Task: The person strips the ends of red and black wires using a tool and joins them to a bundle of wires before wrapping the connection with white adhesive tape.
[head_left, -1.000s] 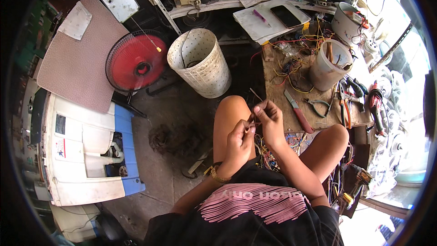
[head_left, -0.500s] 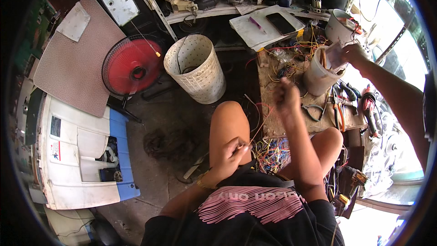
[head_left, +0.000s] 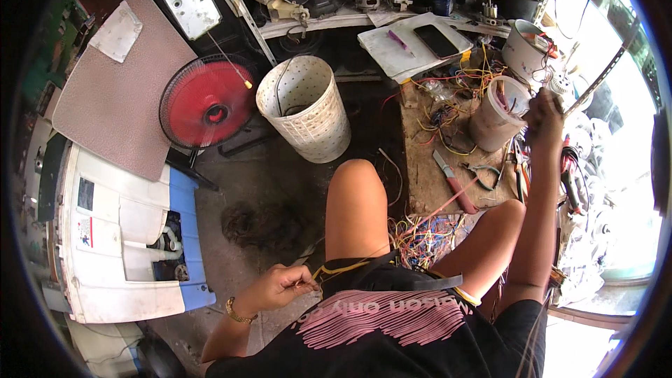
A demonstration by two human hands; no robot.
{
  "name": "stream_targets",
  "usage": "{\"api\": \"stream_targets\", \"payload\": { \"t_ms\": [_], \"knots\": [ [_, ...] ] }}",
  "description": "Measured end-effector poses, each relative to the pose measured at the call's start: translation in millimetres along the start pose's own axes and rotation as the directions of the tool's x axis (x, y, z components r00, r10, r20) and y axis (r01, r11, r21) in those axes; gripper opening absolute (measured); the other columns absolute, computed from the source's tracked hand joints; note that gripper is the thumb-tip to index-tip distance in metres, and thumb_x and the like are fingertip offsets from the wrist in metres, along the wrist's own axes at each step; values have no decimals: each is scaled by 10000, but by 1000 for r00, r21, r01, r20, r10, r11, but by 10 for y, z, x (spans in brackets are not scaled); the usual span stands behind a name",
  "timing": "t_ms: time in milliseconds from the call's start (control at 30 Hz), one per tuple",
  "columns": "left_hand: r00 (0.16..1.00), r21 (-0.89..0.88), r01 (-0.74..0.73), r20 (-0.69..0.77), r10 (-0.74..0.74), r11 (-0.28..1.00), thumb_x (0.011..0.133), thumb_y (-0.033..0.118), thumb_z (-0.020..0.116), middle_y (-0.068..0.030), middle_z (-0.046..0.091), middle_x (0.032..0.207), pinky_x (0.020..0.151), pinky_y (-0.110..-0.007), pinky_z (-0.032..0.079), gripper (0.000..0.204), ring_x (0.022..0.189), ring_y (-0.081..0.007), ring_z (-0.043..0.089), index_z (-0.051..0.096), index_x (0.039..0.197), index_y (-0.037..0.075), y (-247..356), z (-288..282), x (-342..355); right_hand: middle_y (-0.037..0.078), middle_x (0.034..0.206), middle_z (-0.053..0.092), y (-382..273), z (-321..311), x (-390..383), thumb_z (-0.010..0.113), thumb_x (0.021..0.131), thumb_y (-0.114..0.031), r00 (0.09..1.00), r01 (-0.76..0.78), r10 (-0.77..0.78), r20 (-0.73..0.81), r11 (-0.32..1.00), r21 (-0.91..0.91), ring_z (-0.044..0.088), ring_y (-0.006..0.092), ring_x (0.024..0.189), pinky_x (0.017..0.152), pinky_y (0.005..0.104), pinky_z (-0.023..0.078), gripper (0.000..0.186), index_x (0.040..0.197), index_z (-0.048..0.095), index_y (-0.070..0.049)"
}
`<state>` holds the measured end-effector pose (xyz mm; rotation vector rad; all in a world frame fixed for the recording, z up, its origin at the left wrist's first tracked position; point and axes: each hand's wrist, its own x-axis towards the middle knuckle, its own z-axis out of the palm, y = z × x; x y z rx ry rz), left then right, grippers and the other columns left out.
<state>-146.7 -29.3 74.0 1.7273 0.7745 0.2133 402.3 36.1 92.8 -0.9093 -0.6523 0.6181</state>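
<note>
My left hand (head_left: 283, 285) is low, beside my thigh, its fingers pinched on thin wire strands (head_left: 302, 283). A yellow wire (head_left: 343, 266) lies across my lap close to those fingertips. My right arm reaches far forward over the workbench. Its hand (head_left: 544, 119) is curled at the right side of a cloudy plastic tub (head_left: 490, 126) with reddish pieces inside; what its fingers hold, if anything, is hidden. A knife with a red handle (head_left: 458, 190) and pliers (head_left: 484, 175) lie on the wooden bench (head_left: 427, 189) near the tub.
Tangled coloured wires (head_left: 427, 238) pile up between my legs. A white perforated bin (head_left: 315, 126) and a red fan (head_left: 206, 105) stand ahead to the left. A phone (head_left: 435, 40) lies on a pad (head_left: 392, 56). More hand tools (head_left: 521, 168) lie right of the tub.
My right hand has moved forward and right to the tub. My left hand has dropped back and left. Another person's arm at the tub has gone, and the red-handled knife now shows on the bench.
</note>
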Motion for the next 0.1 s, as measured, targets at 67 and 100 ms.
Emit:
{"api": "stream_targets", "payload": {
  "t_ms": [67, 100],
  "knots": [
    [984, 5, -178, 8, 178, 984, 890, 63, 628, -95, 673, 758, 609, -243, 458, 87, 659, -122, 622, 573, 862, 2, 112, 42, 134, -2, 734, 544, -345, -564, 243, 541, 944, -147, 991, 85, -106, -86, 972, -218, 469, 36, 583, 436, 164, 300, 115, 913, 577, -42],
    [984, 3, -178, 2, 178, 984, 890, 63, 628, -95, 673, 758, 609, -243, 458, 87, 659, -122, 622, 573, 862, 2, 110, 30, 139, -2, 734, 544, -329, -552, 254, 541, 944, -147, 991, 85, -105, -81, 972, -219, 469, 36, 583, 436, 164, 300, 115, 913, 577, -42]
  ]
}}
